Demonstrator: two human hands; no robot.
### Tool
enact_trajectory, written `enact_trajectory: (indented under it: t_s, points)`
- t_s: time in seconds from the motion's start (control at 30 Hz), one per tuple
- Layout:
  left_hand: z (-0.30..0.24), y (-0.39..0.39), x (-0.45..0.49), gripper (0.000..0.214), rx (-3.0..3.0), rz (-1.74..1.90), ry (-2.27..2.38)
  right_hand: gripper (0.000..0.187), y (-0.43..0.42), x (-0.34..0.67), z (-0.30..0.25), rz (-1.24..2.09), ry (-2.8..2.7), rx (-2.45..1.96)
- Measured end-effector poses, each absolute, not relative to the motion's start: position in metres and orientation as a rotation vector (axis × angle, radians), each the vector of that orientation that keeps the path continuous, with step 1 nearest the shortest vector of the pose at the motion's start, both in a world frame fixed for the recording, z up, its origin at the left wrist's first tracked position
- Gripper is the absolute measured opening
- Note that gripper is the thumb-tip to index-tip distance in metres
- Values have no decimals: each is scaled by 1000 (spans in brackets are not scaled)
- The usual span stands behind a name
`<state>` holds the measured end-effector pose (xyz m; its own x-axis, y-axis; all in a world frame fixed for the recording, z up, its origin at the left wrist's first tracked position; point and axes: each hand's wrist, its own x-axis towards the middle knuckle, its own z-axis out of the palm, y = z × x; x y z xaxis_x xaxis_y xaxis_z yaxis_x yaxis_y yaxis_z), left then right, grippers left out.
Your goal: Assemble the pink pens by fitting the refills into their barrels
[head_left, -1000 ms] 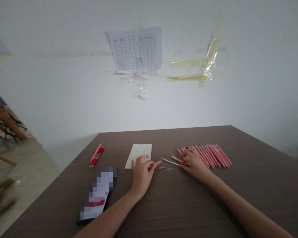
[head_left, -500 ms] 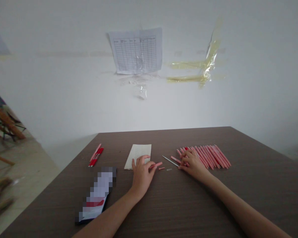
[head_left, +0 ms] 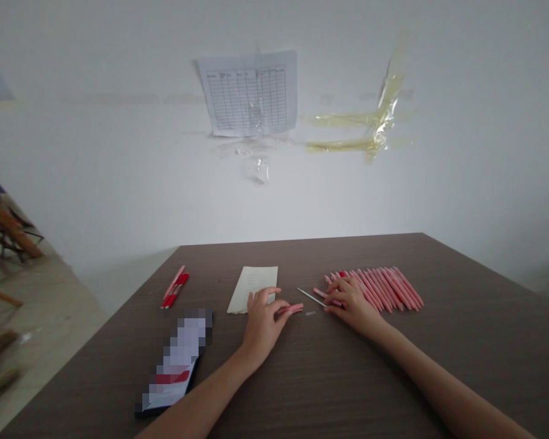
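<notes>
My left hand (head_left: 261, 320) is closed in a pinch, thumb and index finger on a short pink pen piece (head_left: 293, 309) just above the table. Its other fingers lie over the lower right of a cream paper pad (head_left: 251, 283). My right hand (head_left: 350, 303) is curled over a pink pen barrel (head_left: 319, 294), whose left end sticks out. A thin white pen refill (head_left: 310, 296) slants down to its thumb tip. Between the hands lies a small clear piece (head_left: 310, 313). A row of pink pens (head_left: 384, 288) lies right behind my right hand, partly covered by it.
Red and pink pens (head_left: 175, 288) lie at the table's left edge. A phone-like object (head_left: 176, 366), its face pixelated, rests by my left forearm. Behind the brown table (head_left: 329, 378) stands a white wall with a taped printed sheet (head_left: 249, 94) and yellow tape (head_left: 379, 128).
My left hand has shifted slightly right; the small pink piece that lay loose beside it is now at its fingertips, together with the held piece. My right hand has stayed nearly in place.
</notes>
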<state>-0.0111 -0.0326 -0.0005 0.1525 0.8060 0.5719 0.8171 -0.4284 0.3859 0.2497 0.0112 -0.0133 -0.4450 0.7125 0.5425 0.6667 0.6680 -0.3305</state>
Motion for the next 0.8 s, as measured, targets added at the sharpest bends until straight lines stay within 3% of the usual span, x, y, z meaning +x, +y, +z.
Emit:
enact_trajectory:
  t_s: [0.8]
  points:
    - [-12,-37,3,11,-2475,-1318,-1569,13,-8,226,-1,134,-2307,-921]
